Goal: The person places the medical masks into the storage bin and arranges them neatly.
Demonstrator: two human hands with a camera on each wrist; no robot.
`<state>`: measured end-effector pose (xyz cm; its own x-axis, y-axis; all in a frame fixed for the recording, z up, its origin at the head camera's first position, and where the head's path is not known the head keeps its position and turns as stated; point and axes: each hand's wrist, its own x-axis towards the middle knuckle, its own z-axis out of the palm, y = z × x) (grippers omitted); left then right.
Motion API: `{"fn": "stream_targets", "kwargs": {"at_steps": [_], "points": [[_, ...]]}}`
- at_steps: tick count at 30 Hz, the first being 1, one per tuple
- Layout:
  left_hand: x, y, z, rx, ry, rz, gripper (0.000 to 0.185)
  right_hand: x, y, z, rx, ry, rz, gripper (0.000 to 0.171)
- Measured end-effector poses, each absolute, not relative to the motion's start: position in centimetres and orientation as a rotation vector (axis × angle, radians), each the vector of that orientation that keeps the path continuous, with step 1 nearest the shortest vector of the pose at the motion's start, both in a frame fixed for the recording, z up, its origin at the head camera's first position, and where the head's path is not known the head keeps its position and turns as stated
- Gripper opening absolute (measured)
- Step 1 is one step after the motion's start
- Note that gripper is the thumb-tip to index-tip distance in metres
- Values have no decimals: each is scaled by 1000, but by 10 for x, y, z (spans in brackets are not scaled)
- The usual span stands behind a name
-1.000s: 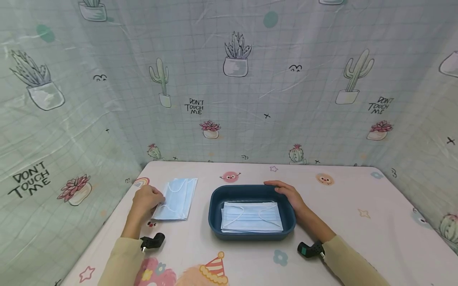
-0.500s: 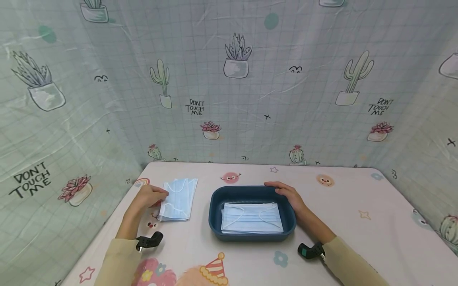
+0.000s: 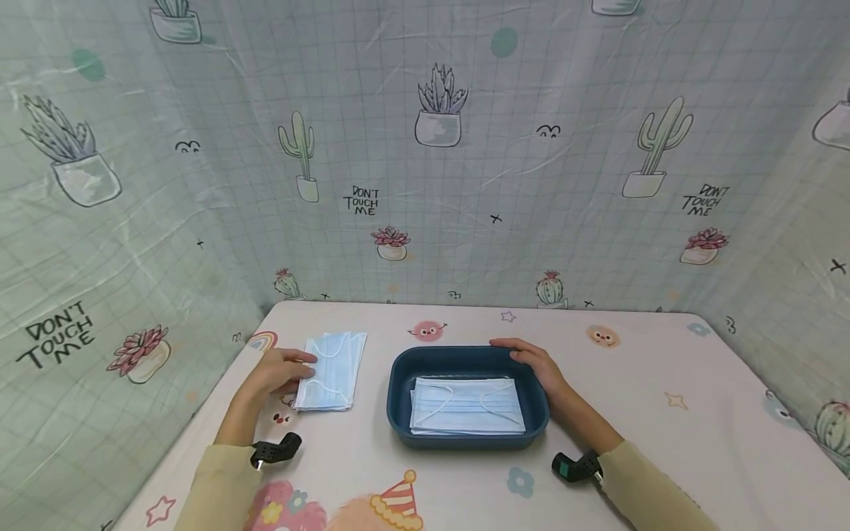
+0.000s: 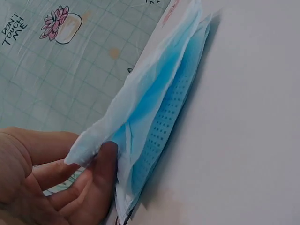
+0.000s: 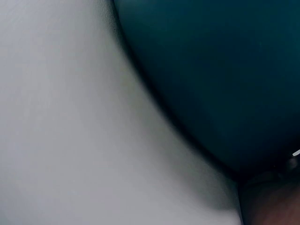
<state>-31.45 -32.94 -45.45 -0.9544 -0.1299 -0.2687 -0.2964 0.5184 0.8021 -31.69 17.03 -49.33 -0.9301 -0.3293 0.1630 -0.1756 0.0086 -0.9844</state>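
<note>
On the left of the table lies a small stack of light blue face masks (image 3: 337, 369), their ear loops on top. My left hand (image 3: 277, 371) is at the stack's left edge. The left wrist view has its fingers pinching the lower corner of the upper mask (image 4: 129, 105), which stands partly lifted from the mask beneath (image 4: 164, 117). A dark blue plastic bin (image 3: 468, 442) in the middle holds more stacked masks (image 3: 468, 405), laid crosswise. My right hand (image 3: 539, 365) grips the bin's far right corner; the right wrist view mostly shows the bin's outer wall (image 5: 211, 93).
A pale tablecloth (image 3: 637, 413) with printed cartoon figures covers the table. Patterned curtains (image 3: 491, 177) stand behind it and along both sides. Black camera mounts (image 3: 277, 448) sit on both wrists.
My left hand has shifted slightly right and its fingers reach further over the stack. The upper mask has slid right, lining up more with those below. My right hand and the bin stay put.
</note>
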Motion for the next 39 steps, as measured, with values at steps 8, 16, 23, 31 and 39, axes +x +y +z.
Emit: {"fn": "stream_targets", "kwargs": {"at_steps": [8,16,23,31,39], "points": [[-313,-336,-462,-375,2486,1560,40,-318,170,-495,-560,2152,-2068,45],[-311,-336,-461,-378,2481,1557,41,-318,171,-494,-568,2152,-2067,45],[-311,-338,-460,-371,2479,1566,41,-318,171,-494,-567,2154,-2072,44],[-312,-337,-459,-357,2467,1582,42,-319,171,-493,-565,2188,-2052,44],[-312,-331,-454,-313,2484,1565,44,-319,171,-494,-551,2163,-2063,44]]}}
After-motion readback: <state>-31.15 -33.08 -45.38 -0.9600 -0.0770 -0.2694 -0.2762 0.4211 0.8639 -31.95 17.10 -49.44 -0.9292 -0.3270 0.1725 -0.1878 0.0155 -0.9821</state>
